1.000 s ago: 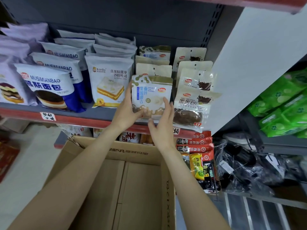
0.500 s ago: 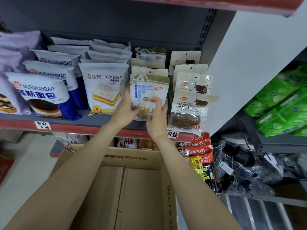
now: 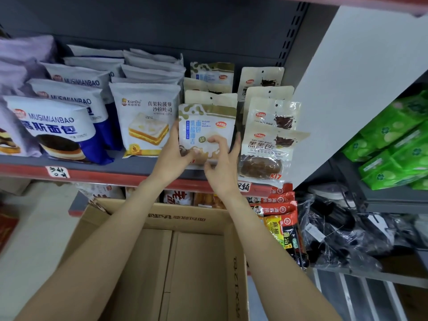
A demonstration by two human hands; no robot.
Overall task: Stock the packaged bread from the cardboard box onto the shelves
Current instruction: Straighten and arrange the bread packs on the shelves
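A single head-worn wide-angle view looked forward and slightly down from close range — facing the grey shelf (image 3: 129,162) squarely at about arm's reach, with the open cardboard box (image 3: 185,262) directly beneath the lens — and no second view was supplied.

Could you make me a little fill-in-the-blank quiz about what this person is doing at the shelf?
1. Both hands, left hand and right hand, hold a white and ____ bread packet at the shelf front.
2. The cardboard box below the arms looks ____ inside.
3. Right of that packet stands a clear packet showing a ____ bun.
4. The packets on the far right shelf are ____.

Missing words: gold; empty; dark brown; green
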